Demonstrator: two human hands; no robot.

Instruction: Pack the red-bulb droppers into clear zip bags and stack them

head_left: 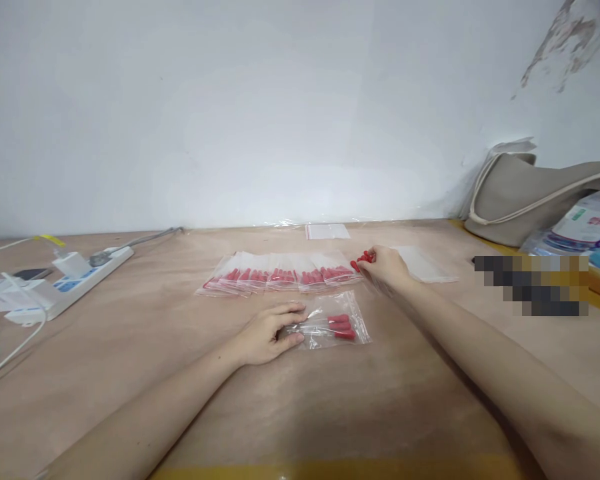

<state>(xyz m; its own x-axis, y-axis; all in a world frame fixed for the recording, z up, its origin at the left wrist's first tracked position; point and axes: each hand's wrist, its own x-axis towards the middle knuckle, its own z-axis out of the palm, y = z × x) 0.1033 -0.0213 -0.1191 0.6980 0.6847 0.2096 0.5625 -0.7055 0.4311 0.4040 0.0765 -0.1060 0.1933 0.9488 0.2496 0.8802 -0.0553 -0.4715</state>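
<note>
White wall [230, 120] is standing behind a brown worktop [220, 427]. The right-hand grip [386, 265] is pinching a cluster of small red pieces [361, 260] at its nearly closed fingertips. The left-hand grip [266, 332], thumb and fingers parted, is pressing on the left end of a clear plastic zip bag [316, 337]; rounded red pieces [341, 326] are lying inside, right of those fingers. Beyond, overlapping clear bags of red pieces [280, 261] are lying just left of the right-hand grip, while a white power strip [103, 268] is resting far left.
</note>
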